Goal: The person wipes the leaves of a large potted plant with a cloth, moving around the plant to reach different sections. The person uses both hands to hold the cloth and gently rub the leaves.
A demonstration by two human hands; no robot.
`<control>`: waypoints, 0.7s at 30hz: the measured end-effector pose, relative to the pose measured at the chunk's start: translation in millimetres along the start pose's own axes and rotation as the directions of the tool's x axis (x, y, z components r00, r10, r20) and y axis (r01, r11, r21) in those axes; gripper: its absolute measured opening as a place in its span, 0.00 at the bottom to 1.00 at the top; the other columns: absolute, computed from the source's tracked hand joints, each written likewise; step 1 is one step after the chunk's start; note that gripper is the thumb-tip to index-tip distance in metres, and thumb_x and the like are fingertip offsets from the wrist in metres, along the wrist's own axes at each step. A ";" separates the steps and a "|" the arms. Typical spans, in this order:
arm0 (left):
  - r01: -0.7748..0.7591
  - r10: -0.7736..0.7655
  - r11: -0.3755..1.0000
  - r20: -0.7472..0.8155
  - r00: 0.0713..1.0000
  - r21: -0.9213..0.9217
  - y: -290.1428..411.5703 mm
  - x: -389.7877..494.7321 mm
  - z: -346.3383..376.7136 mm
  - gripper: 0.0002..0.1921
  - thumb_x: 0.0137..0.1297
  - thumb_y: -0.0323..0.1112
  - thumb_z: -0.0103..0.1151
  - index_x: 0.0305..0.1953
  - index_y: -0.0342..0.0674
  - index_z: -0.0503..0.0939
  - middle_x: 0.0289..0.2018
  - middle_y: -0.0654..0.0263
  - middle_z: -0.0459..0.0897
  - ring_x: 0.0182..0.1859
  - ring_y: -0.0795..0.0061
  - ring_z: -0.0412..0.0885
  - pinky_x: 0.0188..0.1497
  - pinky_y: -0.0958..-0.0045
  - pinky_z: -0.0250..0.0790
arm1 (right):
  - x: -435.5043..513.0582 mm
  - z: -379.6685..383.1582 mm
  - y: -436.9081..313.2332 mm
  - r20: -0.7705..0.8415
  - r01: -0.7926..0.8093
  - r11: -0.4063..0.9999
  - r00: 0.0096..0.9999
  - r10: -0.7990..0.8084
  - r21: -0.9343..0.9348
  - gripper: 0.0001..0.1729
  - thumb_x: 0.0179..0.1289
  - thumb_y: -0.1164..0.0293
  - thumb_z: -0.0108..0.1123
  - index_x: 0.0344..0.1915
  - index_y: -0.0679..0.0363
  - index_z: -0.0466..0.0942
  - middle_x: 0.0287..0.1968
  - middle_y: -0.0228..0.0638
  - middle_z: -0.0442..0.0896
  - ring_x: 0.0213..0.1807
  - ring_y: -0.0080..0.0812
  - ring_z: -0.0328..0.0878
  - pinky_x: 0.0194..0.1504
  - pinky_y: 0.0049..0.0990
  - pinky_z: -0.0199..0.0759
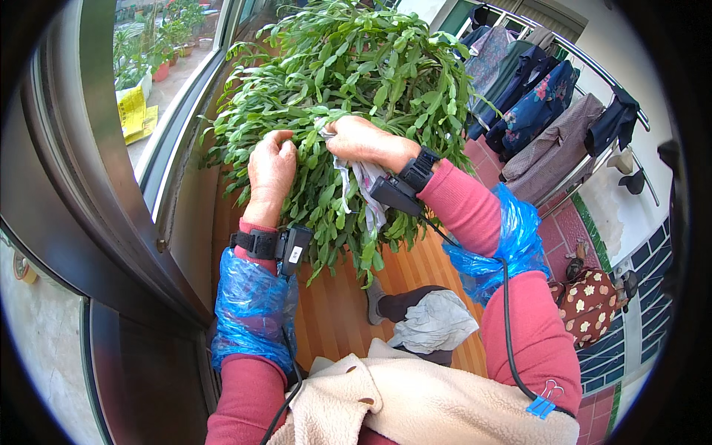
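Note:
A large, bushy holiday cactus (334,83) with flat green segmented stems fills the upper middle of the view. My left hand (272,167) is at its near left side, thumb and index finger bent together at a stem tip; whether a segment is between them cannot be made out. My right hand (361,142) is closed on a thin whitish cloth (370,192), whose strips hang down over the leaves. The fingertips of my right hand are partly hidden among the stems. A grey-white cloth (436,322) lies over my knee.
A metal-framed window (178,128) runs along the left, with potted plants outside. Clothes (534,105) hang on a metal rack at the upper right. Another person (589,306) in a flowered brown top is low at the right, one hand on a cloth at the tiled floor. Black cables run along my arms.

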State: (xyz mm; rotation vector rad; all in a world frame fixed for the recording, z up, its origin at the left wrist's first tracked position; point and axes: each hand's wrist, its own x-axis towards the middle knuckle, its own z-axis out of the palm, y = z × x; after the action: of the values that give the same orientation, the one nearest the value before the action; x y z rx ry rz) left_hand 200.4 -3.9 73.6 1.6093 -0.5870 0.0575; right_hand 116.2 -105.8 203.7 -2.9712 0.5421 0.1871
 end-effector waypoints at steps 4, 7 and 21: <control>0.050 -0.047 0.998 0.075 0.996 -0.043 2.1 -0.9 -4.3 0.13 0.59 0.35 0.48 0.41 0.41 0.80 0.26 0.63 0.83 0.32 0.69 0.81 0.40 0.70 0.70 | -3.8 -2.7 -3.2 -0.038 0.011 0.999 0.999 -0.010 0.035 0.29 0.51 0.72 0.47 0.56 0.65 0.70 0.39 0.52 0.80 0.41 0.40 0.79 0.45 0.33 0.70; 0.070 -0.048 0.975 0.106 0.993 -0.210 3.6 -1.2 -7.4 0.13 0.59 0.34 0.48 0.40 0.36 0.80 0.25 0.65 0.84 0.30 0.76 0.80 0.38 0.74 0.70 | -2.9 -4.5 -4.9 -0.011 -0.035 0.999 0.999 0.036 0.018 0.27 0.50 0.72 0.47 0.53 0.66 0.72 0.38 0.51 0.80 0.41 0.40 0.79 0.45 0.34 0.70; 0.083 -0.037 0.897 0.114 0.993 -0.434 -9.2 6.4 -4.2 0.11 0.62 0.32 0.50 0.42 0.32 0.75 0.25 0.63 0.82 0.28 0.79 0.79 0.35 0.77 0.69 | 3.3 28.9 -19.2 -0.149 0.166 0.974 0.971 -0.189 -0.157 0.18 0.47 0.69 0.51 0.39 0.61 0.79 0.37 0.52 0.80 0.41 0.49 0.78 0.46 0.39 0.71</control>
State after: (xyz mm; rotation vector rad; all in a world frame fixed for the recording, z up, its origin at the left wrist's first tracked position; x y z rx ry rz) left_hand 210.9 -2.0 68.2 1.1923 -0.5814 -0.1945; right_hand 123.2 -85.2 176.5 -3.1729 0.2853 -0.0369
